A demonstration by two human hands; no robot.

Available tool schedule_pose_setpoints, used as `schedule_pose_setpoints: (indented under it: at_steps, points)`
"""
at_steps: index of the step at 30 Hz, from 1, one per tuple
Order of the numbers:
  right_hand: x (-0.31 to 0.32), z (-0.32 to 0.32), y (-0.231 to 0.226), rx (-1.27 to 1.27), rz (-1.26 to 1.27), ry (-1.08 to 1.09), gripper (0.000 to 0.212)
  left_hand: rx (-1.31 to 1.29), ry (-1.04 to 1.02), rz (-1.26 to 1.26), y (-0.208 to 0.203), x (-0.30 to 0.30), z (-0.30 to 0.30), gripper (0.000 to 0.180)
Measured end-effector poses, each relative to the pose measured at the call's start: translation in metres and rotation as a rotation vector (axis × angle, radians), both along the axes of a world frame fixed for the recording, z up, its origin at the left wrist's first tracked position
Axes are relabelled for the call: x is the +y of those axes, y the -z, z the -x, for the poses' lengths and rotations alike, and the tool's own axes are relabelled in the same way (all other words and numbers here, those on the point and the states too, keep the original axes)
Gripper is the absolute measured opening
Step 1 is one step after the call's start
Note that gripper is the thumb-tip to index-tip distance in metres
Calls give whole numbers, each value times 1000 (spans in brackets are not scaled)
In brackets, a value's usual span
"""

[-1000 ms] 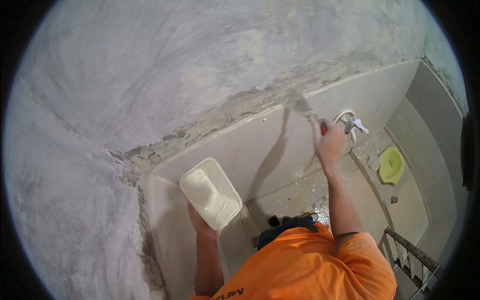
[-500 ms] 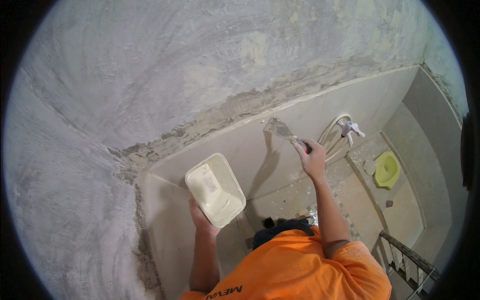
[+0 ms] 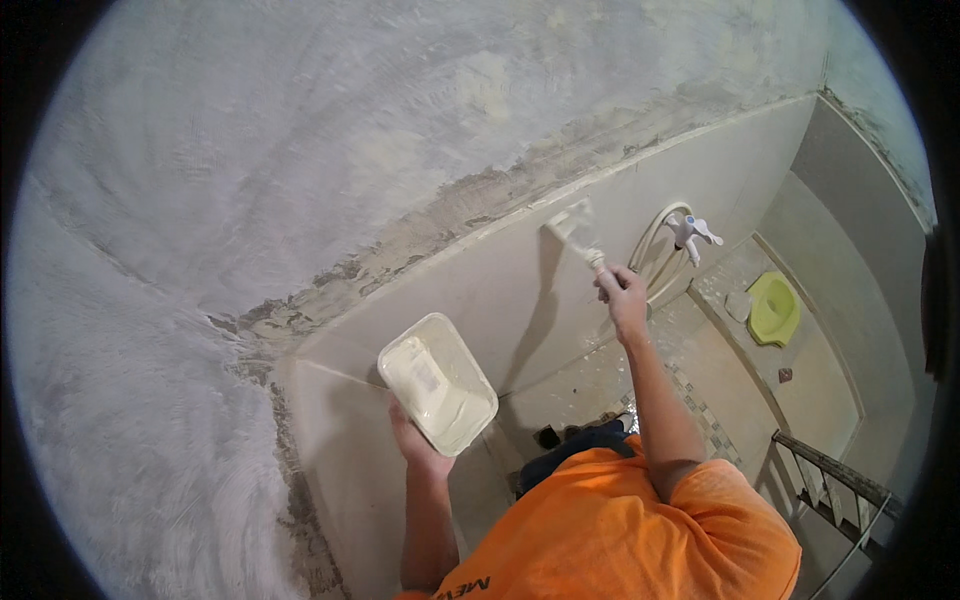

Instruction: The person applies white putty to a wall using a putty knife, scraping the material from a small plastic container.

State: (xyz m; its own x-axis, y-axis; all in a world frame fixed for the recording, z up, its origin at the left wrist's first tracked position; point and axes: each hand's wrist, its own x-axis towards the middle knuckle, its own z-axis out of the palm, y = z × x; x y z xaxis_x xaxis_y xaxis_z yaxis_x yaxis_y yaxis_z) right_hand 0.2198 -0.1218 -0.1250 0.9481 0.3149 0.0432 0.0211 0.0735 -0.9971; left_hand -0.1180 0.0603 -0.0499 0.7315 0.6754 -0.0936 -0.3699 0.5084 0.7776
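My left hand [image 3: 421, 445] grips a white plastic tub [image 3: 484, 400] from below and behind, its open top facing up. Cream-coloured putty [image 3: 420, 375] coats the tub's inside. In my right hand [image 3: 624, 300] is a putty knife [image 3: 577, 227], held by its handle, with pale putty smeared over the blade. The blade is in front of the tiled lower wall [image 3: 500, 285], just below the rough plaster strip [image 3: 470, 205]; I cannot tell whether it touches. Its shadow falls on the tiles.
A white tap [image 3: 690, 236] with a looped hose [image 3: 655, 235] is on the wall to the right. Beyond it, a yellow-green squat toilet [image 3: 774, 310] sits in a raised floor. A metal ladder [image 3: 835, 470] stands at lower right. Grey plastered wall [image 3: 250, 150] rises above.
The putty knife has turned over: its bare-looking blade now shows a putty-covered face, and my right wrist has rotated. The left hand still holds the tub. The view has shifted slightly.
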Motion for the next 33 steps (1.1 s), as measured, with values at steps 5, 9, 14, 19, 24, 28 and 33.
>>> schedule_pose_setpoints:
  at_steps: [5,9,14,19,24,28,33]
  points:
    - [-8,-27,6,221,-163,59,31,-49,150,150,-14,-13,-27,71]
    - [18,-18,-30,58,-147,2,30,-96,222,266,-12,-7,-28,66]
    - [28,26,-9,-23,-12,-55,29,-97,211,308,-12,1,-15,56]
    - [43,51,13,63,74,35,30,-154,153,311,-22,10,-4,54]
    - [69,70,-45,-36,-64,30,30,-159,65,248,-23,28,-3,55]
    - [49,83,-40,93,-285,102,27,-212,72,405,-24,38,6,56]
    - [23,89,-15,73,-101,111,24,-268,59,357,-3,51,27,58]
